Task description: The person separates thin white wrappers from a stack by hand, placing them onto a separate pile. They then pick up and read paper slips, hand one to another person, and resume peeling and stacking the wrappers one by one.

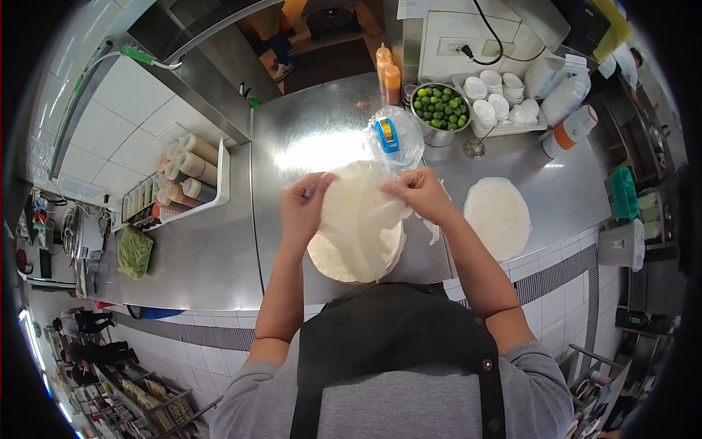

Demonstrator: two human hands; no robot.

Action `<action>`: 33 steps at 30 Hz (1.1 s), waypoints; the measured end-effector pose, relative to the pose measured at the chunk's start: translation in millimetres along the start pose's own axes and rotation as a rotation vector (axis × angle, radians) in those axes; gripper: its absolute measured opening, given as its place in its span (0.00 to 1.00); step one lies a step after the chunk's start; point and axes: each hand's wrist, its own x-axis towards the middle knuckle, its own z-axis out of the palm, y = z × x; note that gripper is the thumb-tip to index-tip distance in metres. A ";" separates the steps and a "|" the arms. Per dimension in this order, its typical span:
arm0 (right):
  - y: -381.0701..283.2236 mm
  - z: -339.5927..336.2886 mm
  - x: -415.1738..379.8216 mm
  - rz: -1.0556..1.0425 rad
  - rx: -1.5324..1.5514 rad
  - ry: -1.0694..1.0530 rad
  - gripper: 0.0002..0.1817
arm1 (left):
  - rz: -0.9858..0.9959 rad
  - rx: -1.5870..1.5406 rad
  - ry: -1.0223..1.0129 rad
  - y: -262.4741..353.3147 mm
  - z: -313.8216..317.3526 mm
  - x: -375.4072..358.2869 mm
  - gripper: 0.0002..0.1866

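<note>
A: Commercial kitchen, food stall type; stainless steel bench point(314, 139), white tiled walls point(124, 124).

B: Agreed; bowl of limes point(441, 108), squeeze bottles point(387, 73), stacked small white cups point(488, 99), tray of paper rolls point(191, 172); shop aisle with people lower left.

From where I stand, nothing is readable. The paper slips point(418, 9) pinned at the top are too small and blurred to make out, and the squeeze bottles point(387, 73) and cups point(572, 126) show no legible label.
</note>
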 end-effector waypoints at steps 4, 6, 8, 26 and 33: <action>-1.7 4.2 -1.8 -0.068 0.080 0.042 0.14 | -0.014 -0.041 0.027 -12.3 -0.6 2.8 0.11; -0.8 6.7 -1.7 -0.192 -0.008 0.025 0.12 | -0.063 -0.098 -0.023 -10.4 4.5 1.8 0.11; -5.3 14.7 -3.1 -0.153 0.104 0.024 0.05 | -0.076 -0.099 -0.143 -0.3 14.2 -0.6 0.13; 15.2 14.4 -13.4 0.044 0.489 0.068 0.11 | -0.182 -0.127 -0.268 -7.3 16.2 3.5 0.10; 6.3 18.8 14.2 -0.224 -0.289 -0.020 0.26 | 0.045 0.060 -0.430 6.6 8.6 -2.1 0.12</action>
